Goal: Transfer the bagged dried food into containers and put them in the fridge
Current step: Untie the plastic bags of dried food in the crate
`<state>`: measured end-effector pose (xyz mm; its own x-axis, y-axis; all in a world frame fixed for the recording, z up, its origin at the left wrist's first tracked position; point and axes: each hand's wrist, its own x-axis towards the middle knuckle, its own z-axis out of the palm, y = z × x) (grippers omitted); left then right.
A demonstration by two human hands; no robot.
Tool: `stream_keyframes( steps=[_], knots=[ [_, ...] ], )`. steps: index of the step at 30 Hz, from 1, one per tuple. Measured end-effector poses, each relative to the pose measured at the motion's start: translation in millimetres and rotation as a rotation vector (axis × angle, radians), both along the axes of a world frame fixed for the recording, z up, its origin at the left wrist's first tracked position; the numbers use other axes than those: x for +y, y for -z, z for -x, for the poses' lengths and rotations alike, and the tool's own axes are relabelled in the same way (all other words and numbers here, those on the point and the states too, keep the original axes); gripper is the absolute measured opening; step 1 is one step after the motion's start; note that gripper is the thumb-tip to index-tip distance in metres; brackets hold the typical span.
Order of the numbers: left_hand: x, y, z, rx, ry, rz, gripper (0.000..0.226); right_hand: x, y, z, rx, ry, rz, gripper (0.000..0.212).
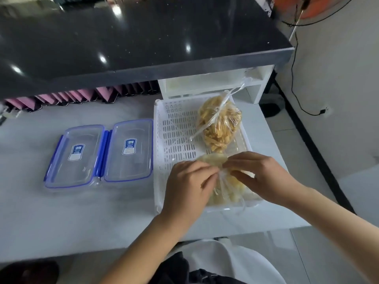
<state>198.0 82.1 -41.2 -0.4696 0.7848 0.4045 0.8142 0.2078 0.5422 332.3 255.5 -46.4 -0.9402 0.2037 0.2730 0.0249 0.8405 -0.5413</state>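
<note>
Over the white slotted plastic tray (176, 128), both hands' fingers, left hand (187, 188) and right hand (259, 177), pinch the knotted clear bag of pale dried food (229, 191), apparently untying it for the lidded clear blue-clipped containers (98, 154) waiting alongside.

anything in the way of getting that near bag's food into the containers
Yes: both containers have their lids clipped on, and the near bag is tied; the left hand and right hand pinch its knot. The table between is bare.

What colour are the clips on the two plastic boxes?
Blue, on clear boxes; the head view shows them best.
</note>
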Motion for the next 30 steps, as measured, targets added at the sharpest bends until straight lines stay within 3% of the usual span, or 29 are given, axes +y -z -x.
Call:
stream_keyframes(
  steps=[7, 15, 18, 23, 30],
  knots=[
    [-26.4, 0.3, -11.5, -0.168, -0.189, 0.043, 0.041, 22.0, -17.5, -2.8, -0.099, -0.189, 0.095, 0.039],
    [-32.5, -13.6, -33.2, -0.170, -0.337, 0.079, 0.035, 25.1, -43.4, 19.5, -0.097, -0.369, -0.105, 0.028],
    [-16.5, -14.0, -34.8, -0.154, -0.324, 0.149, 0.034, 25.1, -39.6, 23.3, -0.125, -0.369, -0.176, 0.028],
    [-0.9, -11.9, -34.3, -0.086, -0.322, 0.167, 0.012, 19.9, -22.8, 23.4, -0.060, -0.346, -0.177, 0.019],
    [3.0, -7.2, -26.6, -0.053, -0.304, 0.171, 0.011, 11.9, -9.3, 24.1, 0.086, -0.240, -0.091, 0.011]
  ],
)
